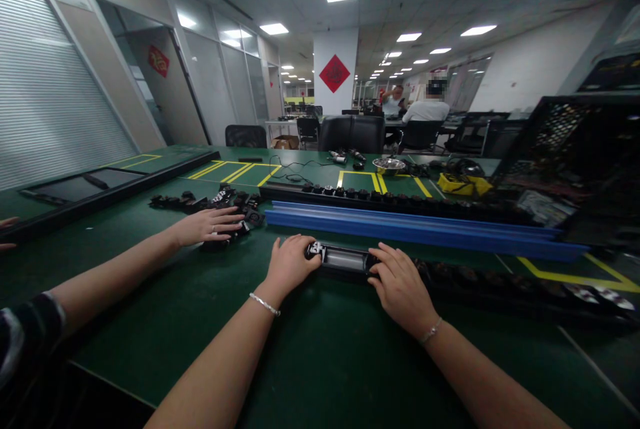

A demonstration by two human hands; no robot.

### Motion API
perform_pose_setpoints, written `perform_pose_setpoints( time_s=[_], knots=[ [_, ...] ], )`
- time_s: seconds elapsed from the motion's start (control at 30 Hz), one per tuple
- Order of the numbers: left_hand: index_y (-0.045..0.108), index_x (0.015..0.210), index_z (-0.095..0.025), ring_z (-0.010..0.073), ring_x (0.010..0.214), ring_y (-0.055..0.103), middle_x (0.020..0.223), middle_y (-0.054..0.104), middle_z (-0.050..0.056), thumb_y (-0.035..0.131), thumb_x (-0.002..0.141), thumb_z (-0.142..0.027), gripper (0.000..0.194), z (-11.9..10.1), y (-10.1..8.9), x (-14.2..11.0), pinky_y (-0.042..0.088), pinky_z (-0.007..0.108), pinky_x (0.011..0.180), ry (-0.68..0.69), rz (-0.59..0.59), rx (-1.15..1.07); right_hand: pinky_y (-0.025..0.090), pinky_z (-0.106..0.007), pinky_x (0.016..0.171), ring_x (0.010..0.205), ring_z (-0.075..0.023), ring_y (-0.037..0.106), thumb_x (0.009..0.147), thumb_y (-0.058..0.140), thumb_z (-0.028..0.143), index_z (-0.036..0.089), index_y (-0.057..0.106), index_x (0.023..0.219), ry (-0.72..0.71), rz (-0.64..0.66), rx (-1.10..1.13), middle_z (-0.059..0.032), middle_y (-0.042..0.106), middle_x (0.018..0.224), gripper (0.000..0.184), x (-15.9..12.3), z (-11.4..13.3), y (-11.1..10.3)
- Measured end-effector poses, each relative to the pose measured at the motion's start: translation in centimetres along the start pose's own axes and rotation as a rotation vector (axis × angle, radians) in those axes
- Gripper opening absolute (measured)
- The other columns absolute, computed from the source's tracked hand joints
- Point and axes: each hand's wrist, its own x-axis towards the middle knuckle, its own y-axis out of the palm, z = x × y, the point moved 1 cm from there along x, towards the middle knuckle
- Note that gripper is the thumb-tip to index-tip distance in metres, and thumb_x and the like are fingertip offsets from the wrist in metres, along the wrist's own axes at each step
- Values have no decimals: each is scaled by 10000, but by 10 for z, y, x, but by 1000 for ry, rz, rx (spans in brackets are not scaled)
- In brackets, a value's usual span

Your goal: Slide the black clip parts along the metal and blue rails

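A long black rail (pixel 345 274) lies across the green table in front of me, with a row of small black modules (pixel 465 276) along its right part. At the rail's left end my left hand (pixel 290 266) is closed, fingers and thumb around a small black-and-white module (pixel 316 250). My right hand (pixel 403 289) has its fingers bent over a black module farther along, its thumb at the rail's near side. Between the hands a bare silvery stretch of the channel shows. Both hands partly hide what they hold.
On the left, a co-worker's hand (pixel 213 226) rests over a pile of black parts (pixel 215 199). Behind my rail lie a blue rail (pixel 410 221) and another black rail holding modules (pixel 370 194). A metal bowl (pixel 389 166) and yellow bag (pixel 465 184) stand farther back.
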Motion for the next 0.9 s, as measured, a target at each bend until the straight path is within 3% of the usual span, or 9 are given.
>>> perform_pose_setpoints(
  time_s=[0.13, 0.33, 0.63, 0.8, 0.9],
  knots=[
    [592, 1088, -276, 233, 1129, 525, 1177, 627, 30, 567, 744, -368, 357, 4, -4, 1, 279, 514, 1048, 5, 5, 3, 346, -457, 1036, 1231, -243, 447, 819, 497, 161, 180, 609, 810, 4, -1, 2, -101, 609, 1170, 114, 0, 0, -1],
    [613, 1065, -233, 211, 1118, 531, 1138, 640, 36, 567, 741, -356, 350, 12, -2, 3, 388, 356, 1011, 96, -19, -8, 350, -456, 1035, 1231, -253, 444, 819, 500, 159, 173, 604, 799, 15, 0, 17, -105, 610, 1164, 106, 1, 1, -2],
    [609, 1086, -190, 198, 1269, 425, 1271, 572, 78, 551, 754, -349, 373, 21, 0, 3, 240, 375, 1130, 81, -25, -25, 356, -454, 1031, 1251, -251, 419, 824, 494, 163, 170, 604, 817, 9, 18, -1, -108, 598, 1180, 110, 1, 0, -3],
    [600, 1091, -211, 190, 1148, 540, 1235, 595, 57, 537, 747, -296, 360, 31, -4, 3, 393, 321, 1029, -1, -3, -142, 353, -439, 1031, 1243, -252, 423, 817, 494, 160, 168, 596, 807, 72, 35, -45, -120, 587, 1192, 103, 2, 9, -1],
    [608, 1072, -196, 195, 1138, 546, 1224, 600, 64, 539, 740, -288, 352, 31, -4, 2, 394, 312, 1027, 16, -19, -169, 338, -460, 1027, 1242, -271, 422, 799, 496, 141, 167, 593, 809, 170, 27, -104, -130, 582, 1204, 101, 3, 18, -1]
  ],
)
